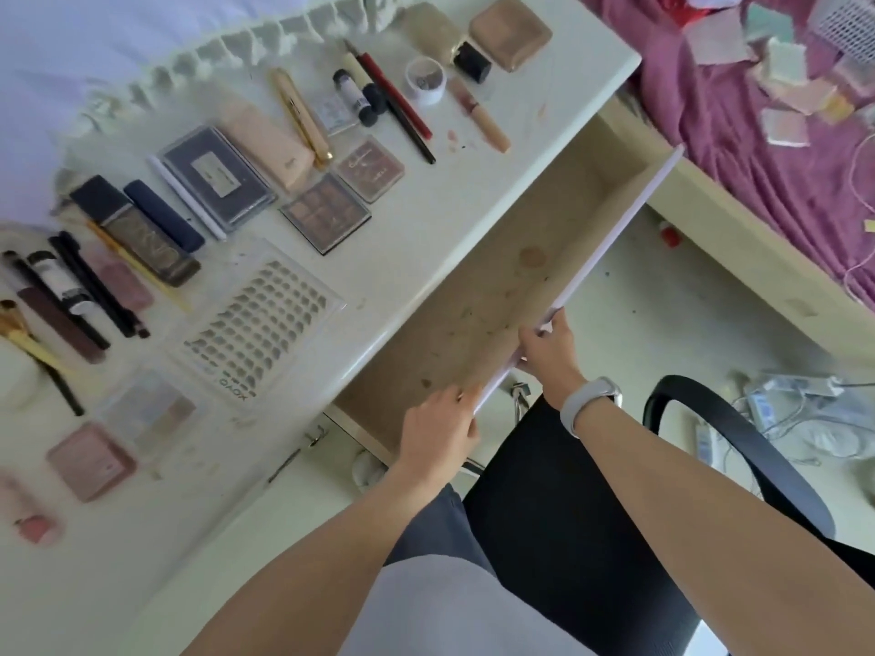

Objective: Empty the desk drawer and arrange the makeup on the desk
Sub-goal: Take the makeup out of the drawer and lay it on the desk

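Observation:
The desk drawer (497, 295) stands pulled out, its stained wooden bottom bare. Both hands hold its white front panel (611, 248): my left hand (440, 428) grips the near end, my right hand (549, 348), with a white wristband, grips a little further along. The makeup lies spread over the white desk (426, 229): a brown eyeshadow palette (325, 211), a dark compact (218, 176), a clear tray of false nails (258, 324), a pink compact (91, 461), a gold tube (303, 116), pencils (402, 106) and brushes (42, 352).
A black chair (592, 513) sits under me, its armrest (738, 442) to the right. A bed with a purple cover (757, 125) and scattered small boxes lies at the right. Cables and a power strip (781, 404) litter the floor. A frilled white cloth (189, 63) borders the desk's far edge.

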`<state>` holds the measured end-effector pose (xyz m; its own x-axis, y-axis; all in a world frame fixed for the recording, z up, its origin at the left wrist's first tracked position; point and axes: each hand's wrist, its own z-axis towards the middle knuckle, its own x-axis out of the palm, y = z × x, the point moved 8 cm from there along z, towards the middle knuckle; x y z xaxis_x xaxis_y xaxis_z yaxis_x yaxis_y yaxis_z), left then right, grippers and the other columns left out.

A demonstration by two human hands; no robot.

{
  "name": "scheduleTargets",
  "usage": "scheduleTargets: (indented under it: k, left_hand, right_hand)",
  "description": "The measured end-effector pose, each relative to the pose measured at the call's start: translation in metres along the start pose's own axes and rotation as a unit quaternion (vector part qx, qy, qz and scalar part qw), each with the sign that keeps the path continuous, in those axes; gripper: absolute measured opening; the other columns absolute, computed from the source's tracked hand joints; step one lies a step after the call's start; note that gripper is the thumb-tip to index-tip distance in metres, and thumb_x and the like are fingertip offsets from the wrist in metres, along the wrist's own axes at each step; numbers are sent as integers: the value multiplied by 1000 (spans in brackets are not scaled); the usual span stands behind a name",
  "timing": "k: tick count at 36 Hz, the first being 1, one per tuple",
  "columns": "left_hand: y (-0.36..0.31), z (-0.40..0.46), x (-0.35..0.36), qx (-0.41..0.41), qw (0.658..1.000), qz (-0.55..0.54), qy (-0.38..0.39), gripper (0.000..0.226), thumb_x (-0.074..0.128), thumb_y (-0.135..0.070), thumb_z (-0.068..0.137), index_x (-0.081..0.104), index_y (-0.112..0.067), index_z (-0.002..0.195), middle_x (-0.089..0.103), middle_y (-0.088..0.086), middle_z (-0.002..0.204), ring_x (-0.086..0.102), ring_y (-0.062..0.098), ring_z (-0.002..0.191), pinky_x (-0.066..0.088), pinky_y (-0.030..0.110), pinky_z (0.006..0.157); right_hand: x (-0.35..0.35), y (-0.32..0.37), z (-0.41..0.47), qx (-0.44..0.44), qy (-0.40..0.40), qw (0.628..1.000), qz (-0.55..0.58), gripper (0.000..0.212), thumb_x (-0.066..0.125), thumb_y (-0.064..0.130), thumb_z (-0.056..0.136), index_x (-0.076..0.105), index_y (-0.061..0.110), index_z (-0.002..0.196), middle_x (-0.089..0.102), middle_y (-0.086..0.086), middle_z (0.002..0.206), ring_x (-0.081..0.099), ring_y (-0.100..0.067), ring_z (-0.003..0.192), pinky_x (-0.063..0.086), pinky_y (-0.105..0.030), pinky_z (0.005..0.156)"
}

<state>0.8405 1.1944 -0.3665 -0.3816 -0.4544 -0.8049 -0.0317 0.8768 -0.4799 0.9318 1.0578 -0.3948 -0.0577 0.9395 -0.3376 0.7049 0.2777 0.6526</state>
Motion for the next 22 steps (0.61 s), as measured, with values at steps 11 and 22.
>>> scheduleTargets:
  k: [11, 22]
  left_hand:
    - [14, 6, -63, -20, 985, 124, -120, 60, 76, -25, 55, 63, -19, 113, 58, 9, 126, 54, 31, 115, 44, 43, 84]
    - [44, 23, -88, -65, 978, 167, -106, 82, 75, -32, 62, 47, -5, 134, 47, 11, 140, 48, 26, 125, 41, 44, 89]
  right_hand:
    - [13, 33, -2, -59, 37, 996, 54, 47, 51, 15, 94, 35, 12, 138, 48, -3, 112, 57, -8, 87, 55, -34, 86]
    - [44, 50, 16, -13, 96, 993, 67, 60, 35, 6, 94, 22, 31, 148, 43, 1, 140, 47, -16, 123, 36, -36, 108]
